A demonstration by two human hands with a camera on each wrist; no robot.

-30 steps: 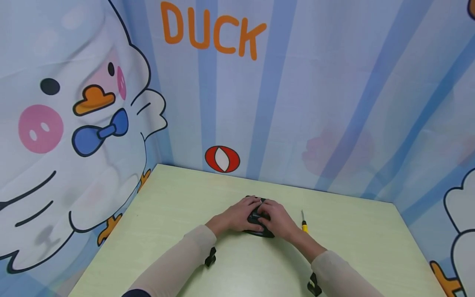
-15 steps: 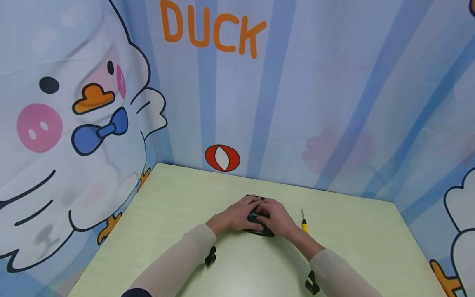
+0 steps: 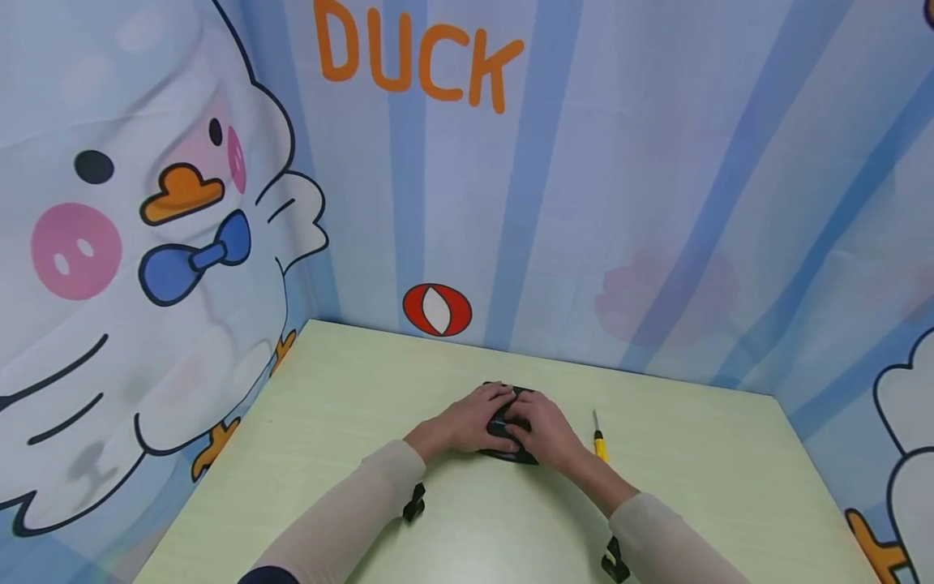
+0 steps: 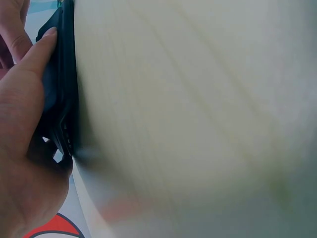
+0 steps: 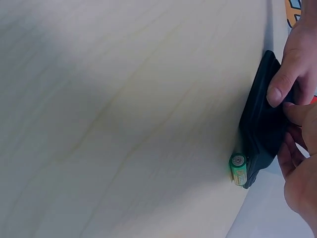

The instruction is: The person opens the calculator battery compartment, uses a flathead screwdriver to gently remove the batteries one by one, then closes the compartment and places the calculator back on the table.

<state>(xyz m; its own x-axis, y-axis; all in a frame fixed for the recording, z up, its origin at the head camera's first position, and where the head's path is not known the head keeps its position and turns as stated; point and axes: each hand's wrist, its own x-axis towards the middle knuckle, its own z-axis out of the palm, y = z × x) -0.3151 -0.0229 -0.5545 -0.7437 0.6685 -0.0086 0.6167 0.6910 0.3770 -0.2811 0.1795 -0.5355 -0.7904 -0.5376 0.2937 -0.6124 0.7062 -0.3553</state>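
Note:
A black plastic device [image 3: 511, 457] with a wider, flared end lies on the table, its kind unclear because the hands cover much of it. My left hand [image 3: 470, 420] holds it from the left, fingers over the far part and thumb along the near part, as the left wrist view also shows on the dark casing [image 4: 67, 74]. From the right, my right hand [image 3: 547, 434] bends its fingers and thumb onto the device's upper face. What lies under those fingertips is hidden. A green battery [image 5: 238, 169] rests against the device's edge in the right wrist view.
A screwdriver [image 3: 599, 442] with a yellow and black handle lies right of my right hand, its metal tip pointing away. The pale table [image 3: 350, 389] ends at a printed cloth backdrop [image 3: 562, 203] behind and at the sides.
Both hands stay in place on the black device, with only a slight shift of the right hand's fingers. The head view has tilted very slightly.

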